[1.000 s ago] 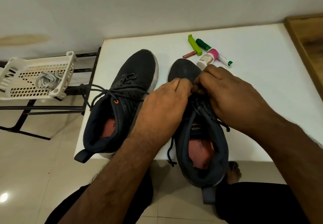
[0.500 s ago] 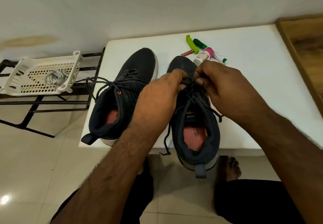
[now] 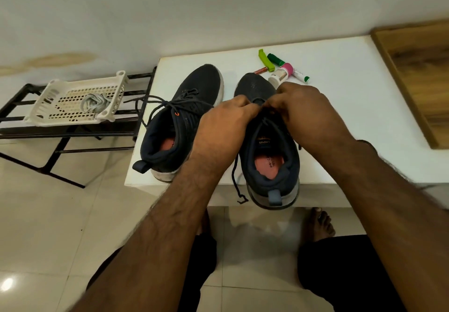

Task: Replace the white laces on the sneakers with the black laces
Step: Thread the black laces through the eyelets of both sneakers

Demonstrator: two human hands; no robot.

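Observation:
Two dark sneakers stand on a white table (image 3: 340,122), toes pointing away. The left sneaker (image 3: 184,117) carries a black lace (image 3: 155,102) whose loose ends trail off to the left. Over the front eyelets of the right sneaker (image 3: 269,148), my left hand (image 3: 223,127) and my right hand (image 3: 306,114) meet, each pinching the black lace there. One end of that lace (image 3: 237,180) hangs over the table's near edge. The white laces (image 3: 94,102) lie bundled in a white basket (image 3: 58,117).
The basket rests on a black metal rack (image 3: 60,139) left of the table. Behind the right sneaker lie a green clip (image 3: 264,58), a green marker (image 3: 277,60), a small white bottle (image 3: 281,73) and a brown tube (image 3: 260,70). A wooden board (image 3: 418,75) borders the table's right side.
The view has pulled back and shifted, so the shoes sit higher in frame. Both hands stay at the right sneaker's front eyelets, working the black lace.

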